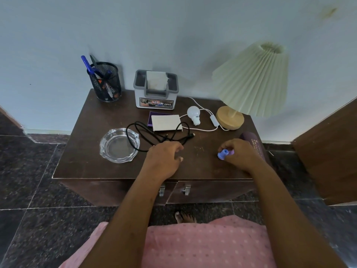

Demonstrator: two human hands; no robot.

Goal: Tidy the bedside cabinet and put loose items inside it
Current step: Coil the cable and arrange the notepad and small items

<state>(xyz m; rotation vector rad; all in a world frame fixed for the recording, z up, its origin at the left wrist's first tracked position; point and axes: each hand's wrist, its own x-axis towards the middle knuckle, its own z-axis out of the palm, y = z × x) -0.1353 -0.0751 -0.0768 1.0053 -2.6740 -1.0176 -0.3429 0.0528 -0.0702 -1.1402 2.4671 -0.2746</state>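
Observation:
The dark wooden bedside cabinet (92, 165) stands against the wall, its two front doors (212, 192) closed. My right hand (239, 153) grips a small lilac-blue object (224, 153) near the top's front right. My left hand (164, 157) rests at the front middle, fingers curled over the end of a black cable (146, 132); I cannot tell if it grips the cable. A white bulb (193, 114), a white box (166, 122) on a purple booklet (150, 118), and a glass ashtray (118, 146) lie loose on top.
A mesh pen holder (106, 84), a grey tissue box (156, 91) and a pleated lamp (249, 82) with white cord (204, 129) stand at the back. A purple spectacle case (255, 144) lies at the right edge. Wooden furniture (328, 151) flanks the right.

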